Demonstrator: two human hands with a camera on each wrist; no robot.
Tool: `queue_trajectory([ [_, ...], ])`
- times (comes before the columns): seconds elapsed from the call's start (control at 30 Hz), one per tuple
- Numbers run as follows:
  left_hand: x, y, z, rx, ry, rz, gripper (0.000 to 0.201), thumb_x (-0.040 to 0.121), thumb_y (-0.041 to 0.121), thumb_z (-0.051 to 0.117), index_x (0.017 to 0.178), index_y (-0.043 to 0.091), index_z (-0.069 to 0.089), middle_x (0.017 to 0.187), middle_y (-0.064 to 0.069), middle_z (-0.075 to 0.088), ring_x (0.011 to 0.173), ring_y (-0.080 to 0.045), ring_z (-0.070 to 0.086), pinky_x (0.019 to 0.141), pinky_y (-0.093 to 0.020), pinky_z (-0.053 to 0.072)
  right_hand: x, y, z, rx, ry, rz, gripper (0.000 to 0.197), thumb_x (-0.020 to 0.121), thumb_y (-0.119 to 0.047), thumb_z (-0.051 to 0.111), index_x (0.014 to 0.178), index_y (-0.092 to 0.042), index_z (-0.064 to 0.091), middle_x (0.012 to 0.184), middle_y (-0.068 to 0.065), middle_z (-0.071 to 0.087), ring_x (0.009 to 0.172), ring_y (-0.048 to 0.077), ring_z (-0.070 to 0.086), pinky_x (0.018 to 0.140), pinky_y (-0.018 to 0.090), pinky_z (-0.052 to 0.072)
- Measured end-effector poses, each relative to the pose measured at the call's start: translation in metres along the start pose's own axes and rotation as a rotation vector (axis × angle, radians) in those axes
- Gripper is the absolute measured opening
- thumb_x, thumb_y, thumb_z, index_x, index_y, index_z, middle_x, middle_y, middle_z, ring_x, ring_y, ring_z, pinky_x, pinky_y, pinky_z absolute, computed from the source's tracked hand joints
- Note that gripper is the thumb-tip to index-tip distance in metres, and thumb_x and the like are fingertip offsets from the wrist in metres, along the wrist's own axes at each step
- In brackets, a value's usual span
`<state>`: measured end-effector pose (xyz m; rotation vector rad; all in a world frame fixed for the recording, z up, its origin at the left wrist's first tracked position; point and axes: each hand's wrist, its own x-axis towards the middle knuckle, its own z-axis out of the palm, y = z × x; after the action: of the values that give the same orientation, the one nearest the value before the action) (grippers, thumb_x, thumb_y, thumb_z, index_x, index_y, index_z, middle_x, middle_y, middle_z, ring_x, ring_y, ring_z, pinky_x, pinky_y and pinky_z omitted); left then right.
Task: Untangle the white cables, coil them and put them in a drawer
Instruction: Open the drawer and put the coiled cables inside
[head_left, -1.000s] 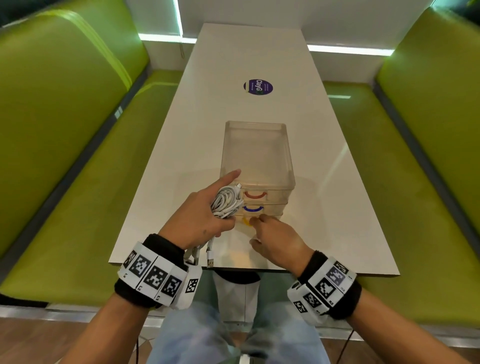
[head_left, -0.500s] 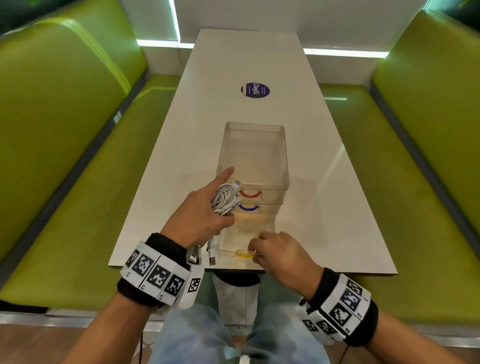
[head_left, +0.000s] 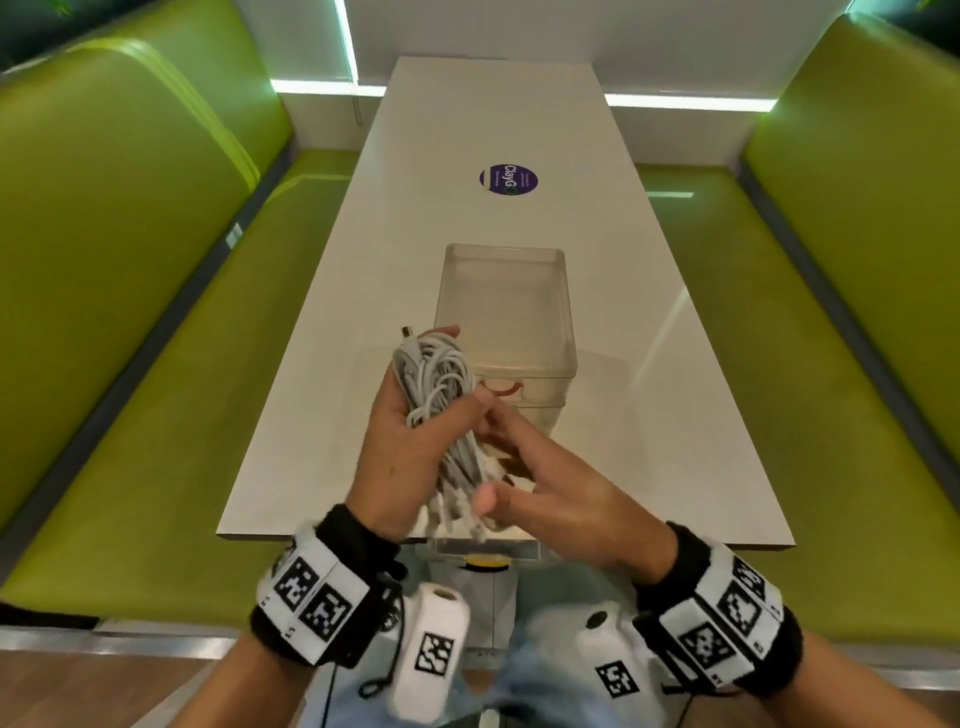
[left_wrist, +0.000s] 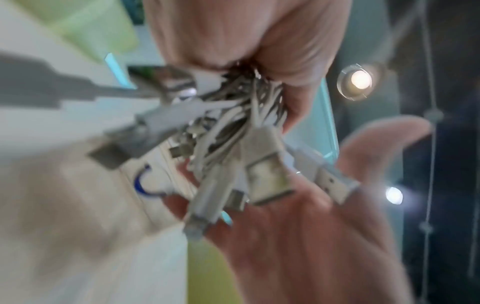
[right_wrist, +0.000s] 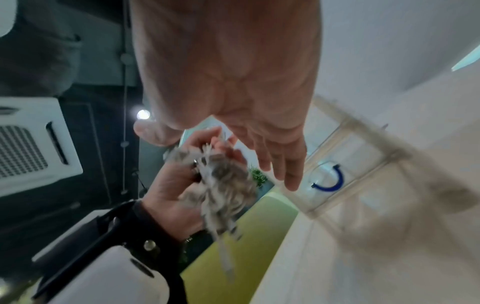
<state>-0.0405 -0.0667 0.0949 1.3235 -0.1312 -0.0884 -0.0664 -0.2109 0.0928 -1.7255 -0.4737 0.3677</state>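
Note:
A bundle of white cables stands upright in my left hand, whose fingers and thumb curl round its middle. Its plug ends hang down against the palm of my right hand. That hand is held beside the bundle with straight, spread fingers. The clear plastic drawer unit stands on the white table just behind both hands. Its bottom drawer, with a yellow handle, is pulled out to the table's near edge. The red handle and blue handle belong to drawers that are pushed in.
The white table is long and narrow, with a purple round sticker further back. Green upholstered benches run along both sides. The pulled-out drawer lies under my hands, mostly hidden by them.
My right hand pulled the yellow-handled drawer out toward me, let go of it and rose to the hanging cable ends. My left hand lifted and turned the bundle upright.

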Motion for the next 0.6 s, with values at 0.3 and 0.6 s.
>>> queue_trajectory([
  [0.3,-0.011,-0.019,0.014,0.036,-0.041,0.037,0.097,0.063,0.084,0.050,0.142,0.033,0.029,0.134,0.002,0.050,0.121,-0.009,0.054,0.094,-0.026,0.047,0.006,0.001,0.006,0.043,0.179,0.035,0.039,0.087,-0.018,0.064,0.123,-0.031,0.053,0.113,-0.006,0.067,0.104,0.010,0.064,0.092,0.037,0.052],
  [0.6,0.023,0.005,-0.036,0.681,0.050,0.121,0.099,0.063,0.092,0.030,0.148,0.046,0.007,0.158,0.017,-0.009,0.143,0.001,-0.002,0.116,-0.041,0.013,-0.004,0.018,-0.010,-0.855,0.106,0.339,0.017,0.089,-0.030,0.052,0.102,-0.020,0.052,0.093,0.002,0.062,0.083,0.023,0.060,0.064,0.029,0.038],
])
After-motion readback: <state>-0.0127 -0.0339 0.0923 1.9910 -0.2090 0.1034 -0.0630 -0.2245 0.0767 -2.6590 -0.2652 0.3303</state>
